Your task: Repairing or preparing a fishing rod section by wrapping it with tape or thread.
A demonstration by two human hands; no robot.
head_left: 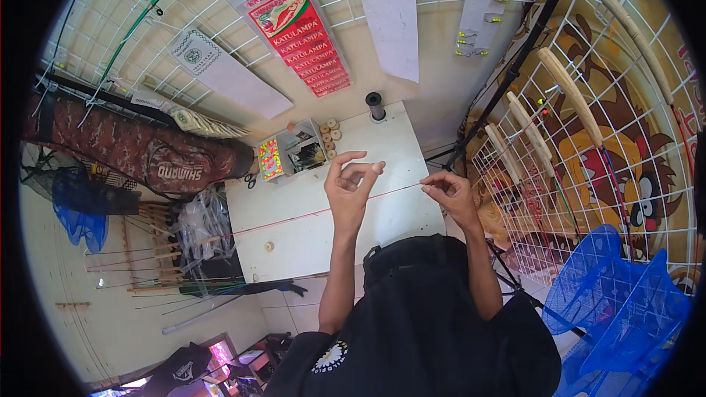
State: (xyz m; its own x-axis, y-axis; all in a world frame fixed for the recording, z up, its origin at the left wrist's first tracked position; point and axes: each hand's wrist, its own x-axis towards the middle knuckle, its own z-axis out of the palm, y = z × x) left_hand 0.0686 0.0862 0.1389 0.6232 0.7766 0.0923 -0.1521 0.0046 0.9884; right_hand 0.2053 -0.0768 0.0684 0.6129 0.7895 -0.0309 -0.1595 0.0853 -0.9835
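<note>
Clock centred on view. Thin red rod [301, 216] runs 8 to 3 o'clock above white table [294, 254]. Right hand [457, 196], 3 o'clock: fingertips pinched at rod's thin end. Left hand [348, 190], at centre: fingers curled, thumb near index, rod passing by its palm; can't tell if it grips anything. Writing: red-and-white packet strip [309, 48], 11 o'clock, fish picture, repeated bold lettering; white sheet [232, 73], 10, round green emblem plus small text, too small to read; camouflage bag [140, 148], 9, pale block lettering; dark shirt [441, 323], 5 to 6, white flower print ringed with letters.
</note>
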